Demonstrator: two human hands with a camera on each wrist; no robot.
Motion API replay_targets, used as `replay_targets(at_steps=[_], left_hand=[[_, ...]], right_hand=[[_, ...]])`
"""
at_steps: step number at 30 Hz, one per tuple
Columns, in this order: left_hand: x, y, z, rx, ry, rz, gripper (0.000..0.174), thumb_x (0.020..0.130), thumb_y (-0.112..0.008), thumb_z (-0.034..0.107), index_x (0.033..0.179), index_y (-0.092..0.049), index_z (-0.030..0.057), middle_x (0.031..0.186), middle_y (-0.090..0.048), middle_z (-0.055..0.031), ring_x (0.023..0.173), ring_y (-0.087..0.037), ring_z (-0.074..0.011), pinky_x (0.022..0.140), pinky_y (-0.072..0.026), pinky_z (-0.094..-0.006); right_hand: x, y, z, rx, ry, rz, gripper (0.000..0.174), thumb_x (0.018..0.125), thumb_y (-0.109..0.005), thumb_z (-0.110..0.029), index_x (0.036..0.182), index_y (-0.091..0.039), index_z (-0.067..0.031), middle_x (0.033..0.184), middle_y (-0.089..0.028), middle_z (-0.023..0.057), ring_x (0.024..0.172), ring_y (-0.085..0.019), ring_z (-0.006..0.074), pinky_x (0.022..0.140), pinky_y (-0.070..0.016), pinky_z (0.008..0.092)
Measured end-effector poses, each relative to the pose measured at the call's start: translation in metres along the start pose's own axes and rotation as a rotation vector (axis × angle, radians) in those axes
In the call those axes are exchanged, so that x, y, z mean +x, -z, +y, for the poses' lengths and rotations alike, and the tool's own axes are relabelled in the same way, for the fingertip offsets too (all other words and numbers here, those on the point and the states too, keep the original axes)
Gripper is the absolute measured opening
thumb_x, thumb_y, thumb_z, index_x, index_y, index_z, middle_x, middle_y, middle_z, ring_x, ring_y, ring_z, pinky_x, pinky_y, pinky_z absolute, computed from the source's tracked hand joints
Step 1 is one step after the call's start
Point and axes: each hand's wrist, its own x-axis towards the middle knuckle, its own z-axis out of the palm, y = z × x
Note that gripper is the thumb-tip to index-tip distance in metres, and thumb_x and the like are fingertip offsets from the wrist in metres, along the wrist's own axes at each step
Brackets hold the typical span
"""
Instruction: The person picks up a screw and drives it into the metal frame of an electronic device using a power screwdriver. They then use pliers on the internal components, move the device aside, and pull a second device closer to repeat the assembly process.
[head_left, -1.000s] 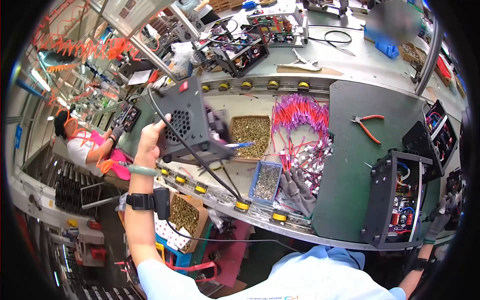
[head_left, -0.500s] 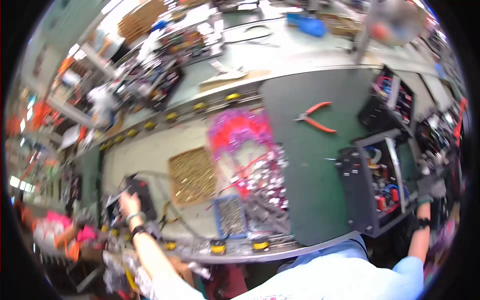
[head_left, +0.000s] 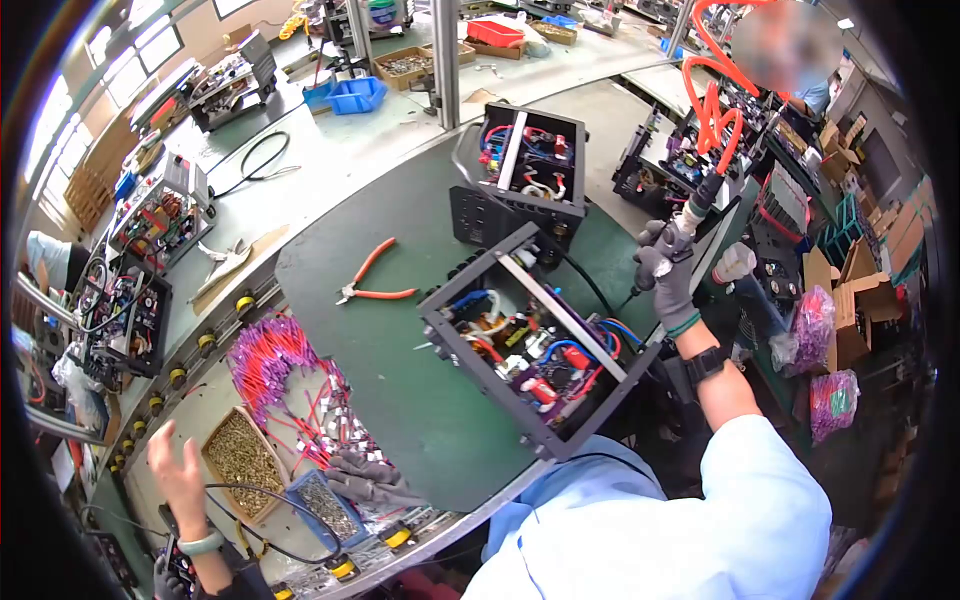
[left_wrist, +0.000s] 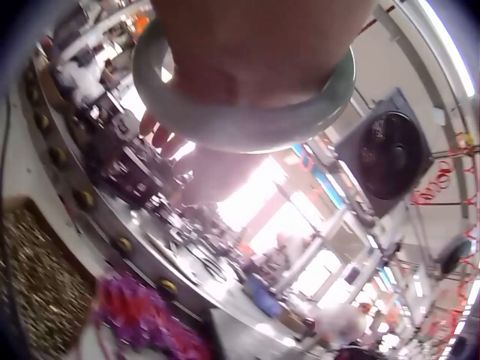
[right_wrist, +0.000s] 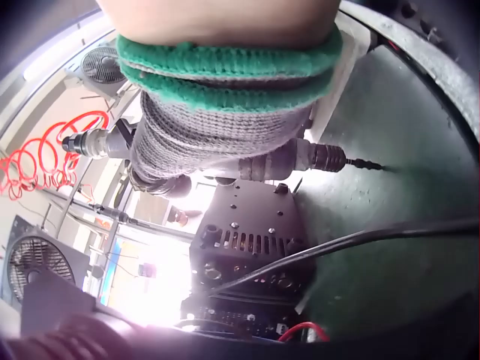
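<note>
My bare left hand (head_left: 178, 482) is raised over the left part of the bench, fingers spread and nothing in them. A dark unit (head_left: 170, 520) shows partly below that wrist, mostly hidden. In its gloved grip, my right hand (head_left: 670, 280) holds an air screwdriver (right_wrist: 326, 157) fed by an orange coiled hose (head_left: 712, 120). Its bit (right_wrist: 367, 163) points down toward the green mat in the head view. Left of the tool lies an open black housing (head_left: 480, 345) with wires and circuit parts inside. Behind it stands a second open black housing (head_left: 510, 215).
Orange-handled pliers (head_left: 380, 280) lie on the green mat (head_left: 330, 240). Left of it are red-purple wire leads (head_left: 265, 365), a cardboard tray of brass-coloured parts (head_left: 240, 465), a blue tray of screws (head_left: 325, 508) and a grey glove (head_left: 365, 480). A black cable (head_left: 590, 275) runs behind the near housing.
The dark unit my left hand carried was lowered at the bench's left, and that hand has let go and risen. The head view swung right; my right hand now shows clearly with the air screwdriver.
</note>
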Motion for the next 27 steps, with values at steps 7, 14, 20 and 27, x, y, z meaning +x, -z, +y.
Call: replay_targets(at_steps=[7,14,20,27], left_hand=[[-0.010,-0.017,0.322,-0.476,-0.884,-0.407,0.044,0.072,-0.073,0.015,0.112,-0.059,0.0029,0.111,-0.060,-0.0142,0.104,-0.056,-0.0322,0.089,-0.0446,-0.0408],[-0.062,-0.046,0.418,-0.414,-0.921,-0.488,0.039,0.071,-0.075,0.029,0.098,-0.059,0.0056,0.086,-0.059,-0.0073,0.077,-0.057,-0.0249,0.068,-0.0425,-0.0360],[-0.111,-0.074,0.442,-0.429,-0.633,-0.471,0.029,0.074,-0.073,0.021,0.087,-0.053,0.0045,0.073,-0.056,-0.0103,0.064,-0.058,-0.0285,0.057,-0.0435,-0.0384],[-0.109,-0.057,0.407,-0.668,-0.441,-0.457,0.023,0.070,-0.077,0.013,0.077,-0.058,0.0040,0.065,-0.060,-0.0105,0.054,-0.060,-0.0226,0.050,-0.0447,-0.0313]], right_hand=[[-0.003,0.013,-0.003,0.144,-0.057,-0.035,0.038,0.077,-0.069,-0.005,0.112,-0.055,-0.0087,0.095,-0.058,0.0000,0.068,-0.054,0.0062,0.050,-0.0420,0.0204],[-0.001,0.026,0.007,0.220,-0.054,-0.093,0.039,0.079,-0.069,-0.003,0.115,-0.056,-0.0085,0.098,-0.061,-0.0010,0.077,-0.054,0.0037,0.062,-0.0442,0.0184],[-0.004,0.029,0.006,0.227,-0.055,-0.113,0.040,0.080,-0.067,-0.001,0.117,-0.055,-0.0055,0.100,-0.060,0.0006,0.091,-0.056,0.0074,0.077,-0.0469,0.0214],[-0.005,0.030,0.003,0.294,-0.060,-0.116,0.041,0.080,-0.065,0.005,0.118,-0.055,-0.0062,0.100,-0.060,-0.0003,0.093,-0.056,0.0071,0.077,-0.0477,0.0203]])
